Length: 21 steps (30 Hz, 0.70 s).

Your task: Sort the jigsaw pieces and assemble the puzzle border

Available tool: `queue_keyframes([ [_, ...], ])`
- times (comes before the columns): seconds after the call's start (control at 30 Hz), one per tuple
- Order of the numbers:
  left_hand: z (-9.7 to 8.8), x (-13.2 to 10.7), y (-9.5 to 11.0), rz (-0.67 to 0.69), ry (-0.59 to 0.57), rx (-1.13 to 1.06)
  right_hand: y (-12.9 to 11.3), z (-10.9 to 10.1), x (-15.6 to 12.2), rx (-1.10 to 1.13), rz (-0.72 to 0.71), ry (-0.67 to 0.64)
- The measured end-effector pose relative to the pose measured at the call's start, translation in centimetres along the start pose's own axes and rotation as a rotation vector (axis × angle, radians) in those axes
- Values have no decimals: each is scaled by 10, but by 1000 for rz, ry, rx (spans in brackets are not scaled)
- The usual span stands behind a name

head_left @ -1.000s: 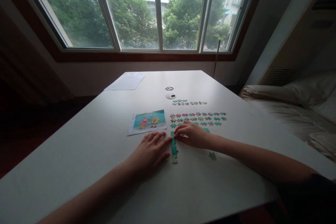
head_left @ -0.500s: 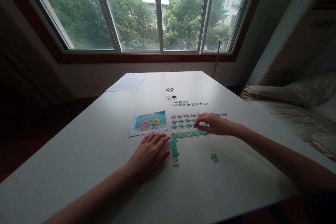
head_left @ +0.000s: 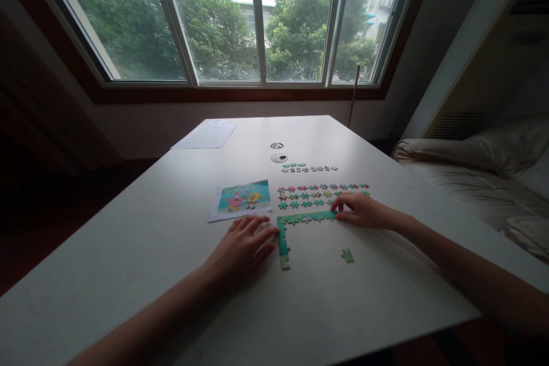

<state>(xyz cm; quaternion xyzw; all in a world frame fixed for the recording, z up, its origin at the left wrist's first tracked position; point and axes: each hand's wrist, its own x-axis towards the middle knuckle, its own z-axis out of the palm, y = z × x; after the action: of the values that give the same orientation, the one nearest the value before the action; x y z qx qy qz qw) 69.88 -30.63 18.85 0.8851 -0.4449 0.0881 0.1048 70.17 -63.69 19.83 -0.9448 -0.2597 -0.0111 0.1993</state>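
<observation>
An L-shaped puzzle border (head_left: 306, 218) of joined green and teal pieces lies on the white table. My left hand (head_left: 246, 240) rests flat beside its left side, fingers spread, the index fingertip at the border's edge. My right hand (head_left: 358, 210) is at the right end of the top row, thumb and forefinger closed on the puzzle piece (head_left: 333, 214) there, which they partly hide. Beyond the border lie rows of loose puzzle pieces (head_left: 306, 196). A single green puzzle piece (head_left: 347, 255) sits apart, nearer to me. The picture sheet (head_left: 243, 199) with cartoon figures lies left of the rows.
Farther back are more loose pieces (head_left: 309, 169) and two round openings (head_left: 279, 158) in the tabletop (head_left: 141, 240). A white paper sheet (head_left: 205, 135) lies at the far left corner. A bed or couch with pale covers (head_left: 463, 166) stands to the right.
My right hand has moved slightly right and toward me, down onto the end of the border's top row. My left hand's forefinger has shifted slightly toward me along the border's left side.
</observation>
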Motion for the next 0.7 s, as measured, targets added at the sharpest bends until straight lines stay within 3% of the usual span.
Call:
queue_keyframes([
  [0.27, -2, 1, 1, -8, -2, 0, -8, -8, -4, 23, -7, 14],
  [0.5, 3, -1, 2, -38, -10, -4, -34, -23, -20, 148, -92, -330],
  [0.7, 1, 0, 5, -36, -6, -11, -42, -15, -22, 226, -82, -417],
])
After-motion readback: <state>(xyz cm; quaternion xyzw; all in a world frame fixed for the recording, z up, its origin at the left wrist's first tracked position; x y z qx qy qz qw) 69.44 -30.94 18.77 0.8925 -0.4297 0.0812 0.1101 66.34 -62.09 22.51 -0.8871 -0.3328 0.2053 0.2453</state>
